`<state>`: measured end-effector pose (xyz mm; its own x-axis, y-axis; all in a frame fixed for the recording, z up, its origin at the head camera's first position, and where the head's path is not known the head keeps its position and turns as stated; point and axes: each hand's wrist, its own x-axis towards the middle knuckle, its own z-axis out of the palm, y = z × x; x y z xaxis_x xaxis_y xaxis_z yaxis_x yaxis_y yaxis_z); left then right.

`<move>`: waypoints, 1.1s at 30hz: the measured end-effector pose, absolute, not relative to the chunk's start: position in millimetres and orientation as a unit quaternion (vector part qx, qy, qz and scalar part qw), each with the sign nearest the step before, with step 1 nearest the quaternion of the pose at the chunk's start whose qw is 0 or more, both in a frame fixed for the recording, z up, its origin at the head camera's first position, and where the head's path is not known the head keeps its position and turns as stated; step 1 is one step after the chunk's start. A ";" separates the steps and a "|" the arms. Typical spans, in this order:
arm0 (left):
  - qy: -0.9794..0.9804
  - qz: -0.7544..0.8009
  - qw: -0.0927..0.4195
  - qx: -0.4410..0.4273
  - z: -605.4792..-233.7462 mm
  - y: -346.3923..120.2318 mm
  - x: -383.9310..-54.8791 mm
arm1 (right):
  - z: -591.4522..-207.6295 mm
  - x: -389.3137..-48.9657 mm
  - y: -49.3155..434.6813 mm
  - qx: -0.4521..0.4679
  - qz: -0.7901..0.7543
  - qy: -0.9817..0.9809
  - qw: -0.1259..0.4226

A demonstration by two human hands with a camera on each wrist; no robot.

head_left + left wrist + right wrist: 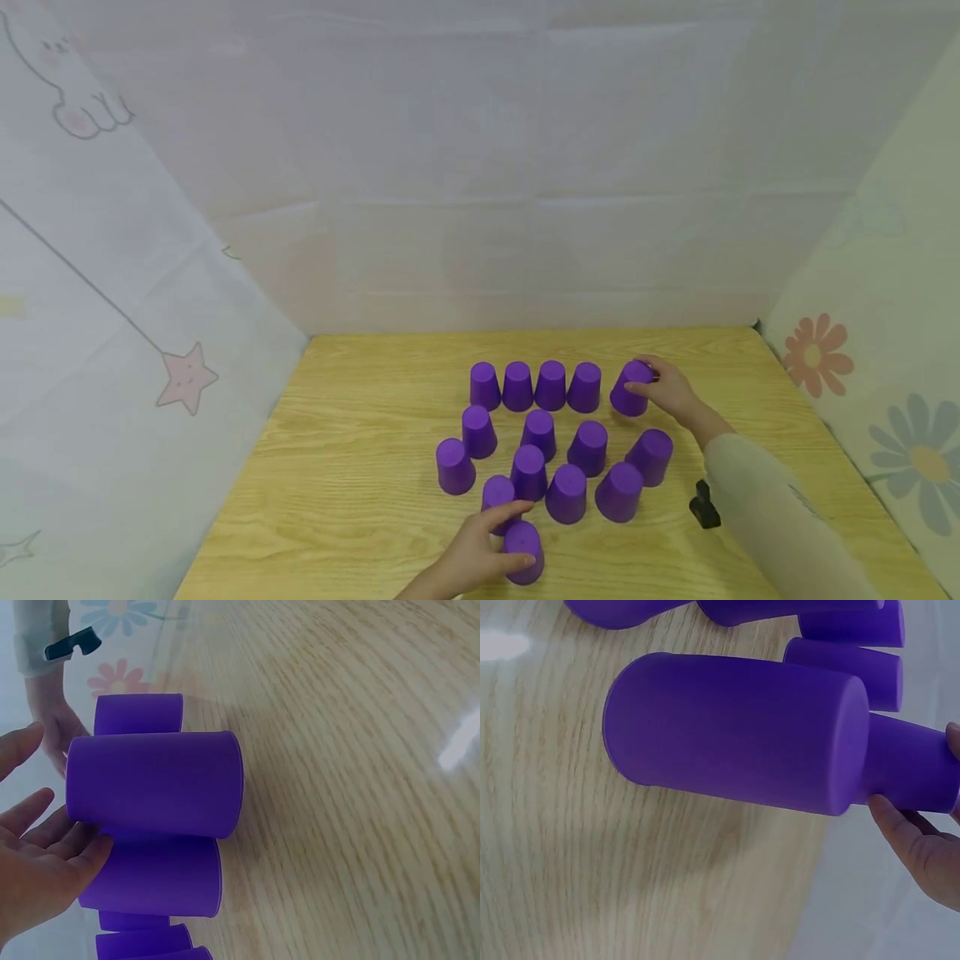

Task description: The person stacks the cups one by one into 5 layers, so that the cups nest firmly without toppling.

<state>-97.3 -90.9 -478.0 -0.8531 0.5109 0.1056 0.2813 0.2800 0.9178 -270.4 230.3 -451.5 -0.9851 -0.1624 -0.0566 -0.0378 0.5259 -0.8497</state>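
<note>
Closing the far side, a pale sheet (480, 167) hung behind the wooden counter (337, 467). On this counter, fifteen purple cups (528, 475) were placed, narrow ends up. The right sleeve (772, 508) lay at four o'clock. The right hand (670, 393), at one o'clock, pinched the far-right cup (626, 400), which was a little apart from the row of four cups (551, 387) at its nine o'clock. The left hand (474, 546), at six o'clock, had thumb and fingers apart around the nearest cup (525, 542); whether they touched it, I could not tell. In my judgement, the right pinch had to be light and the cup upright, so that no neighbour was knocked. The left fingers needed care, because another cup (498, 492) stood close, at eleven o'clock.
</note>
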 end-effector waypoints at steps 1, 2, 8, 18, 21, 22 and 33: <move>0.793 0.545 0.107 0.249 -473.8 -90.1 -96.3 | -454.1 -273.0 230.9 -0.054 -0.485 0.870 0.067; 0.794 0.543 0.107 0.251 -469.3 -89.4 -95.3 | -456.7 -275.2 231.5 -0.052 -0.485 0.870 0.068; 0.795 0.539 0.129 0.247 -484.3 -91.6 -97.3 | -468.8 -282.4 230.8 -0.039 -0.488 0.870 0.057; 0.802 0.536 0.143 0.224 -496.2 -93.2 -94.3 | -484.4 -283.7 228.2 -0.027 -0.480 0.875 0.058; 0.796 0.543 0.149 0.223 -496.3 -91.5 -95.0 | -484.5 -284.9 227.8 -0.028 -0.475 0.877 0.058; 0.795 0.544 0.154 0.220 -496.1 -91.1 -95.2 | -484.7 -285.4 227.6 -0.028 -0.474 0.878 0.058; 0.799 0.548 0.170 0.182 -498.3 -87.7 -96.6 | -485.4 -292.1 224.1 -0.017 -0.455 0.888 0.064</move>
